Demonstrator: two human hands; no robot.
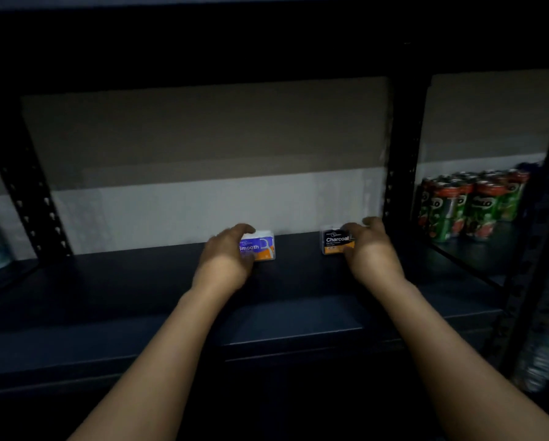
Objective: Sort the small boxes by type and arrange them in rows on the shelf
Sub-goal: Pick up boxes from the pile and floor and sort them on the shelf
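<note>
Both forearms reach far over the dark shelf (139, 313), left hand (227, 254) gripping the Smooth box (262, 248), right hand (370, 249) gripping the Charcoal box (335, 241).

The dark shelf board (139, 297) runs between black perforated uprights, with a pale wall behind it. Two small boxes stand on it near the back edge. The blue and orange box (262, 248) reads "Smooth". The black box (335, 241), printed "Charcoal", stands to the right of the blue one, apart from it, near the right upright (397, 173). Beyond that upright, on the neighbouring board, green cans (470, 202) stand grouped together.
</note>
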